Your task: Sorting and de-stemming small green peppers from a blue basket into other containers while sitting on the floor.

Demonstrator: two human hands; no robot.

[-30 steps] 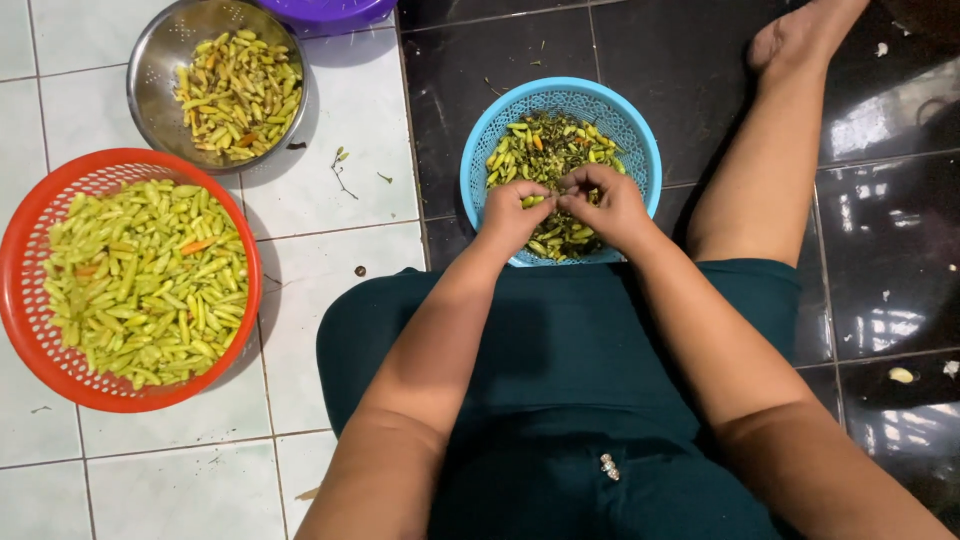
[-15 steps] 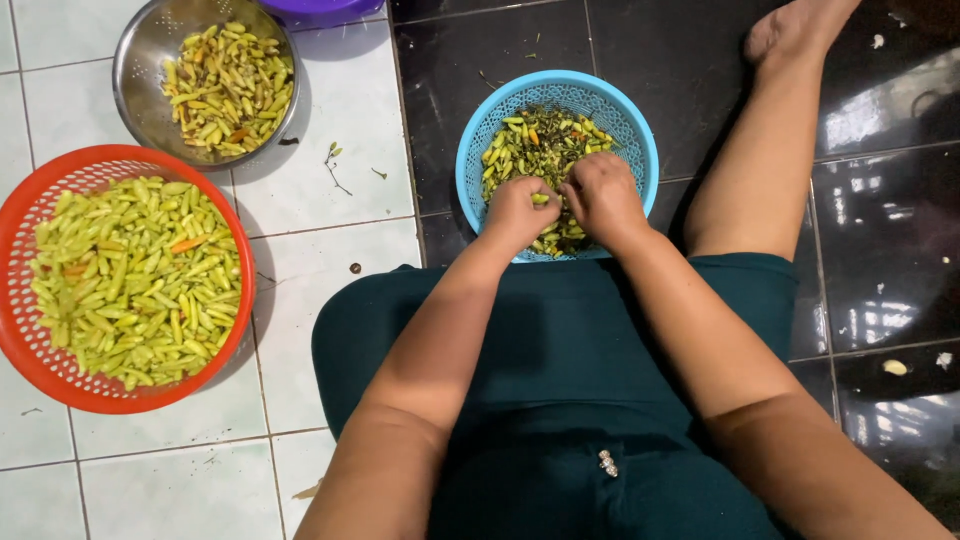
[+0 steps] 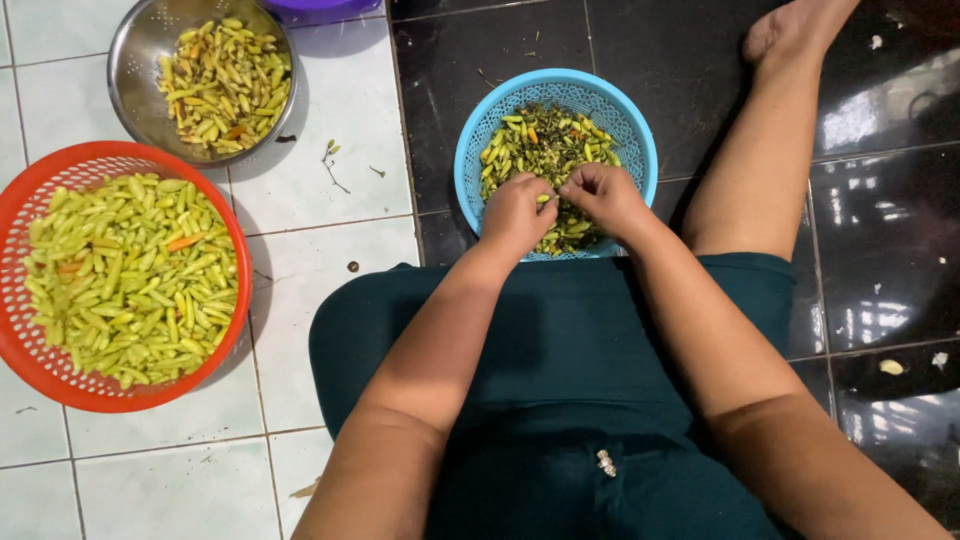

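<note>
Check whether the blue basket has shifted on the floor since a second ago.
No. The blue basket sits at the same spot on the dark tiles, beside the white-tile edge; only the camera drifted.

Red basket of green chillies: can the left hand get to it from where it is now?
Probably yes. The left hand is at the blue basket; only bare white tile lies between it and the red basket on the person's left, nothing blocking a sideways reach.

We record dark teal shorts [image 3: 560, 350], plain cloth with a small pale metal fitting, possibly a drawstring tip [image 3: 604, 463], at the waist. Both forearms, the lower leg and the foot [image 3: 790, 30] are bare; no sleeves show.
</note>
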